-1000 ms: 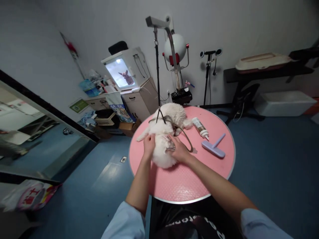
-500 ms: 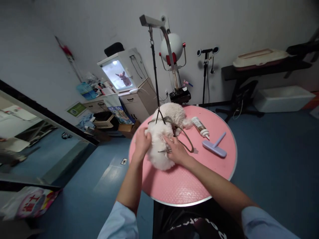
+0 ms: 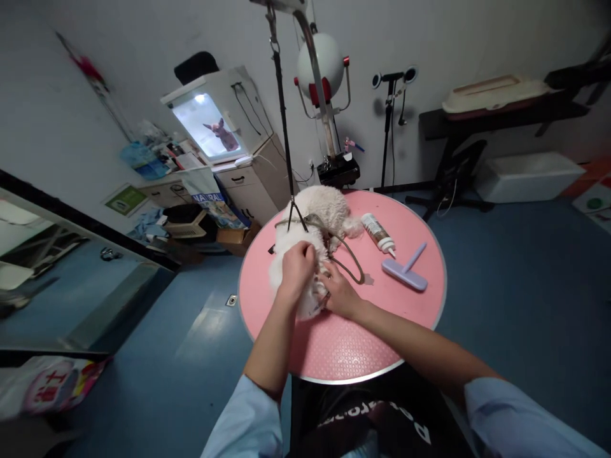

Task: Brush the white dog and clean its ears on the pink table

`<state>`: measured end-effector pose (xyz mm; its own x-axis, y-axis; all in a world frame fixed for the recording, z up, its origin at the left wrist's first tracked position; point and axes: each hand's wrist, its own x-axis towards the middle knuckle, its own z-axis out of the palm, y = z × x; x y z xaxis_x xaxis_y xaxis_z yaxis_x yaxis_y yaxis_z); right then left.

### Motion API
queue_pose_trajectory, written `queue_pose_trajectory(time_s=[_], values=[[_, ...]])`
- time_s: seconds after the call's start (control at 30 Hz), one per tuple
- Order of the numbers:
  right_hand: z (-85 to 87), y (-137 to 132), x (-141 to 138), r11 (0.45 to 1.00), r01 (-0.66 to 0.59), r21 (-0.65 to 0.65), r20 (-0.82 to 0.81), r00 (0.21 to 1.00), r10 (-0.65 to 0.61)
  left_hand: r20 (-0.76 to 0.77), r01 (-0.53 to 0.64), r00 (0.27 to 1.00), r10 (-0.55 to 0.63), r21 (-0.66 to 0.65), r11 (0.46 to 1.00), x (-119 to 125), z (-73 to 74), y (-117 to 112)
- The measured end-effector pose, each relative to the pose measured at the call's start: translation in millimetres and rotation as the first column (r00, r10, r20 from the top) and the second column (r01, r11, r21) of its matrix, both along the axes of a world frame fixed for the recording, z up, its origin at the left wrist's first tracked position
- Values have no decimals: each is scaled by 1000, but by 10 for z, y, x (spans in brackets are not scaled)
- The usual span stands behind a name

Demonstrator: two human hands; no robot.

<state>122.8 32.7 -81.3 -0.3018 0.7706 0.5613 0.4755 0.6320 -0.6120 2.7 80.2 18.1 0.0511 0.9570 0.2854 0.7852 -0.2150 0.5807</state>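
Note:
A fluffy white dog (image 3: 324, 207) lies on a round pink grooming table (image 3: 344, 356), its head towards me. A black grooming loop (image 3: 296, 213) hangs down to its neck. My left hand (image 3: 298, 267) is closed on top of the head, fingers curled into the fur by the ear; the hand hides what exactly it pinches. My right hand (image 3: 340, 292) is closed at the side of the head beside the ear, around a slim metal tool with finger rings, mostly hidden by the fingers and fur. A grey-brown cord (image 3: 356, 264) curves beside the dog.
On the table's right lie a white-capped bottle (image 3: 378, 234) and a purple slicker brush (image 3: 405, 275). A metal grooming arm (image 3: 312, 57) rises behind. Beyond are a lit cabinet (image 3: 205, 127) with a hairless animal inside, a black stand (image 3: 387, 127) and a mirror (image 3: 86, 267) at left.
My left hand has moved from the left side of the dog's head to its top, nearer my right hand. The metal tool's thin tips, seen plainly before, are now mostly hidden. The view has shifted slightly.

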Motion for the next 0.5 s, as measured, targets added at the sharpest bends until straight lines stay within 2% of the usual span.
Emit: queue_pose_trajectory(time_s=[0.1,0.2,0.27,0.3,0.33,0.37,0.4,0.43,0.5], values=[[-37,-62,5,1000,-19,23,9,1000,18,-227,-62,971,76,69,996,66,-44,-57],[67,-19,200,998,-67,12,28,997,67,-331,-84,933,143,187,979,66,-151,-128],[210,144,458,998,40,-43,41,998,-39,-338,-29,935,104,218,975,20,-222,-165],[286,269,610,973,205,-105,67,978,-198,-334,4,940,71,219,976,-11,-251,-179],[354,416,765,901,400,-166,129,915,-383,-327,32,944,40,214,976,-44,-274,-190],[409,577,916,800,561,-212,236,824,-515,-318,50,948,18,205,977,-75,-290,-197],[446,739,1055,706,661,-255,372,741,-559,-308,60,951,3,196,979,-103,-300,-202],[469,891,1176,606,735,-304,506,664,-551,-300,66,954,-7,186,980,-127,-305,-205],[489,1126,1364,478,795,-375,681,586,-440,-289,74,957,-23,166,983,-157,-305,-205]])
